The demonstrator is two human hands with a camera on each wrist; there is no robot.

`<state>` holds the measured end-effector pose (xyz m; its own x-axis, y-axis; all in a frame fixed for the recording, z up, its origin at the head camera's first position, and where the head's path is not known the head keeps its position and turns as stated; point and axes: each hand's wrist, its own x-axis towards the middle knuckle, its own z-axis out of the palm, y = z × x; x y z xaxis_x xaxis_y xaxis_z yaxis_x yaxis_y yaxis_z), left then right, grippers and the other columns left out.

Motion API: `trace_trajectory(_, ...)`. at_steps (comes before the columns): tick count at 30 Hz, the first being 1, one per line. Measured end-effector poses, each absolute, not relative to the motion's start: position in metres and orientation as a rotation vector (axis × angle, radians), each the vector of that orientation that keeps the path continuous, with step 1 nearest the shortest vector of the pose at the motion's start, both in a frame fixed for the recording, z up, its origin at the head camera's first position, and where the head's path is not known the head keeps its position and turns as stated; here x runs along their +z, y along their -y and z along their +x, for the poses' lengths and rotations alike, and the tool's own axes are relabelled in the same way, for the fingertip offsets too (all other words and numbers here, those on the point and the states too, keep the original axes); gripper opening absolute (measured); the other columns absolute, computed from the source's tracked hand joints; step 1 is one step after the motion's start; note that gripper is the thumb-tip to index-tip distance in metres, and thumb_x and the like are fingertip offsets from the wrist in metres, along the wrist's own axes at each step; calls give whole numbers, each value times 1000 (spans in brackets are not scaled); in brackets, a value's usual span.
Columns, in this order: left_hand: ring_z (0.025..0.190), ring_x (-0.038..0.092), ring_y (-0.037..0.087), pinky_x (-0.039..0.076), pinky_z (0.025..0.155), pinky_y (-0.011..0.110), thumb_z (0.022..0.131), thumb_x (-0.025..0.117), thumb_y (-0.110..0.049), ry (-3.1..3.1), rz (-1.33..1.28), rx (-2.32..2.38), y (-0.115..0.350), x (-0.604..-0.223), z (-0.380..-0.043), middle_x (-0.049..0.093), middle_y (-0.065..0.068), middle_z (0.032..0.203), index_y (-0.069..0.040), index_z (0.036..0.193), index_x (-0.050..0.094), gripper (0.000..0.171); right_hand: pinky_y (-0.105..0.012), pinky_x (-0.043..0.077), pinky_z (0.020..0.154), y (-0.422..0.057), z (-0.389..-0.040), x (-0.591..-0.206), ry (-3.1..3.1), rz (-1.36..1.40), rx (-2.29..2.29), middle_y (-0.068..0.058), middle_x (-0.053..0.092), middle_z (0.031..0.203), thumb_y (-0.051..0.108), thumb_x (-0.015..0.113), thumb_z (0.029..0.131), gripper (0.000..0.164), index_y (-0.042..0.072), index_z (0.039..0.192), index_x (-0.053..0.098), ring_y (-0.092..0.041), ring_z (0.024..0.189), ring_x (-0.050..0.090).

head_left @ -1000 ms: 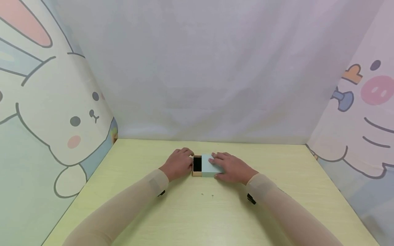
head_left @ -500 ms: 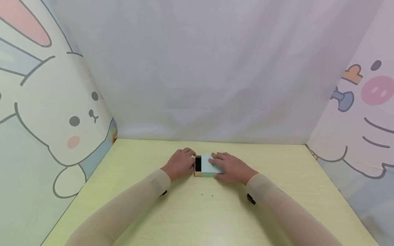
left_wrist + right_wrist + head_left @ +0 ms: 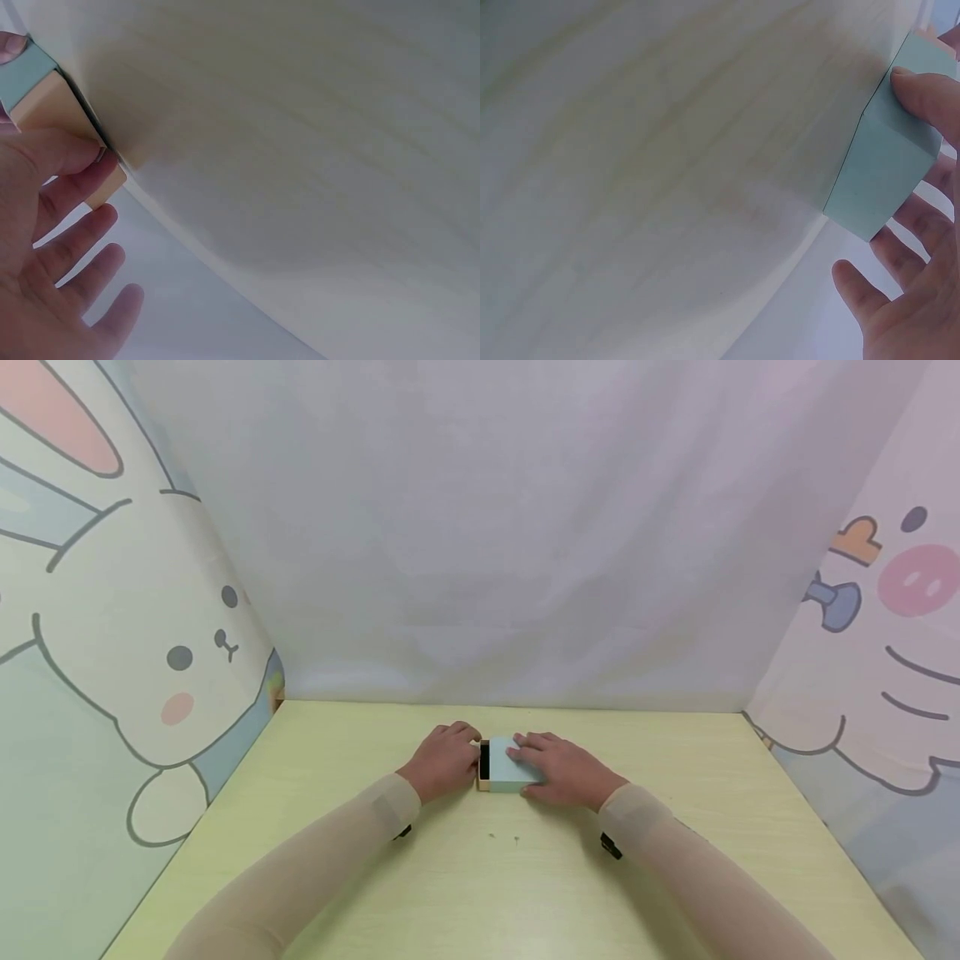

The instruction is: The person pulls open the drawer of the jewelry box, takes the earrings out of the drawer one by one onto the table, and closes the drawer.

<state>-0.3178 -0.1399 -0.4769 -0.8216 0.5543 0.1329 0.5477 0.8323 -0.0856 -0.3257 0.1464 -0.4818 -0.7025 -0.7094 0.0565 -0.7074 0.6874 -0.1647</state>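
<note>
A small pale mint-green slide box lies on the table, its sleeve over an orange-tan drawer with a dark interior. Only a narrow strip of the drawer shows at the sleeve's left end. My left hand is at that end; in the left wrist view its thumb and index finger pinch a small tab on the drawer's front face, the other fingers spread. Over the sleeve's right part lies my right hand, gripping it with the thumb on the near side and fingers across the top and far side.
The light wood-grain table has two small dark marks in front of the box. A plain pale curtain hangs behind it. Cartoon-printed panels, a rabbit at left and a pig at right, flank the table.
My left hand has moved a little to the right, and the drawer has slid further into the sleeve, so less of its dark interior shows. The right hand and sleeve stay almost in place.
</note>
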Motion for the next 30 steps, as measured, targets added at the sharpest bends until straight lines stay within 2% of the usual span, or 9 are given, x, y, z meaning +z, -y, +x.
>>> trace_trajectory(9,149,69,24,60,126,50,115,75,-25,2863,-867,67,136,-476,-318,81,1,149,-18,114,92,18,-59,58,130,-146,-324,-480,-2885,-1231,-271,-14,56,184,37,88,108,73,18,174,61,-43,166,58)
trace_trajectory(30,151,68,25,59,126,51,117,75,-28,2875,-876,52,127,-476,-319,80,1,150,-20,125,91,20,-59,57,132,-147,-323,-479,-2886,-1223,-272,-13,56,183,37,88,108,73,17,173,62,-42,167,58)
